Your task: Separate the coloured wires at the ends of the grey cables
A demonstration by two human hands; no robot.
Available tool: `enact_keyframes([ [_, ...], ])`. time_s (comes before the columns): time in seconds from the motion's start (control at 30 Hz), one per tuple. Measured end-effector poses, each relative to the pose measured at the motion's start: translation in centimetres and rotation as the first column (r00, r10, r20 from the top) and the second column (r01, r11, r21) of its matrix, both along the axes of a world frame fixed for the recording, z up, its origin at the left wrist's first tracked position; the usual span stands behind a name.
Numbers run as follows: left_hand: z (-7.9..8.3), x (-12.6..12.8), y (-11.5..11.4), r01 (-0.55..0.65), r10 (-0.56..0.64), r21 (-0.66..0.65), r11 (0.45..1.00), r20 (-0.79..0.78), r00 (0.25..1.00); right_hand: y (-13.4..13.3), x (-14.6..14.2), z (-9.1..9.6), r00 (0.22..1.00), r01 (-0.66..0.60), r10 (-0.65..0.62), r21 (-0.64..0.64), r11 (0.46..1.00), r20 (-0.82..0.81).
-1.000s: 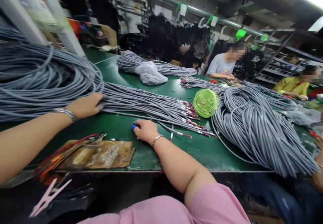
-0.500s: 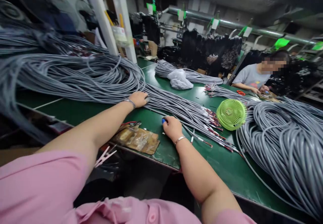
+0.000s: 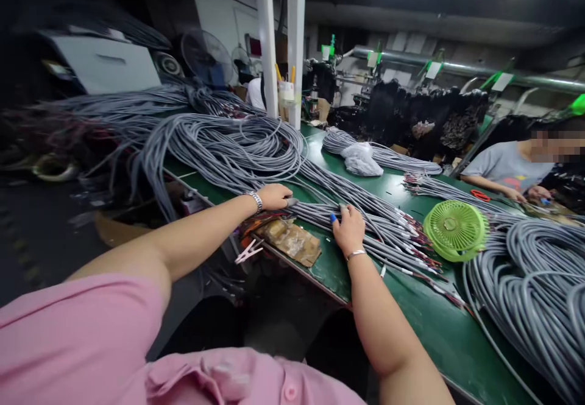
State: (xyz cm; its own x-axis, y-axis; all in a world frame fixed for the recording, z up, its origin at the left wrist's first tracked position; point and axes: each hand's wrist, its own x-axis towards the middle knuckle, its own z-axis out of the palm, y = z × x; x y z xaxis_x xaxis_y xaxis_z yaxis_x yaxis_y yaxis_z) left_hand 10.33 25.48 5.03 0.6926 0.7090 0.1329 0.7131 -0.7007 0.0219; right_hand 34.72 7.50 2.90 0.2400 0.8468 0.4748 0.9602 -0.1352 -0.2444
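A long bundle of grey cables lies across the green table, with red-tipped ends toward the right. My left hand, a watch on its wrist, is curled on the cables near the table's front edge. My right hand, with a bangle, rests closed on the same bundle, and a small blue-tipped thing shows at its fingers. A brown taped cardboard pad sits between my hands.
Big coils of grey cable pile at the left and others at the right. A green round fan lies on the table. A person in a grey shirt works at the far side. A pink clip hangs below the edge.
The view has swung left, showing more of the left cable pile. My right hand has moved from the bare table up onto the cable bundle; my left hand stays on the cables.
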Motion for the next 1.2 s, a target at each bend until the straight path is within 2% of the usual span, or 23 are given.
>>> enact_keyframes([
  [0.17,-0.1,-0.5,-0.4,-0.018,0.018,-0.002,1.000,0.072,0.997,0.1,0.5,-0.5,0.998,-0.002,0.005,-0.057,0.998,0.058],
  [0.27,-0.2,-2.3,0.5,-0.080,0.079,-0.001,0.997,0.116,0.990,0.2,0.3,-0.5,0.997,0.015,-0.011,-0.051,0.999,0.076],
  [0.43,0.3,-6.3,3.5,-0.287,0.286,-0.009,0.958,0.132,0.949,0.1,-0.5,-0.4,0.996,0.037,-0.035,-0.030,0.999,0.084],
  [0.53,1.1,-6.7,5.8,-0.323,0.323,-0.016,0.946,0.125,0.938,0.2,-0.7,-0.3,0.995,0.045,-0.043,-0.026,0.999,0.091],
  [0.63,1.9,-5.0,7.6,-0.317,0.318,-0.034,0.948,0.100,0.943,0.4,-0.7,-0.3,0.995,0.057,-0.054,-0.031,0.998,0.089],
  [0.73,2.0,-2.1,8.4,-0.244,0.247,-0.048,0.969,0.071,0.966,0.6,-0.7,-0.3,0.995,0.070,-0.066,-0.044,0.997,0.074],
  [0.9,0.8,3.0,7.7,-0.074,0.076,-0.035,0.997,0.080,0.994,0.6,-0.6,-0.2,0.995,0.068,-0.064,-0.051,0.996,0.070],
  [1.03,-0.1,5.6,6.5,0.139,-0.137,-0.052,0.989,0.045,0.990,0.7,-0.7,-0.2,0.995,0.071,-0.066,-0.065,0.995,0.078],
  [1.1,-0.4,6.3,5.9,0.145,-0.143,-0.054,0.988,0.032,0.989,0.8,-0.7,-0.3,0.995,0.073,-0.068,-0.066,0.995,0.075],
  [1.2,-0.4,6.6,5.2,0.068,-0.067,-0.033,0.997,0.036,0.997,0.9,-0.6,-0.4,0.995,0.069,-0.064,-0.060,0.996,0.071],
])
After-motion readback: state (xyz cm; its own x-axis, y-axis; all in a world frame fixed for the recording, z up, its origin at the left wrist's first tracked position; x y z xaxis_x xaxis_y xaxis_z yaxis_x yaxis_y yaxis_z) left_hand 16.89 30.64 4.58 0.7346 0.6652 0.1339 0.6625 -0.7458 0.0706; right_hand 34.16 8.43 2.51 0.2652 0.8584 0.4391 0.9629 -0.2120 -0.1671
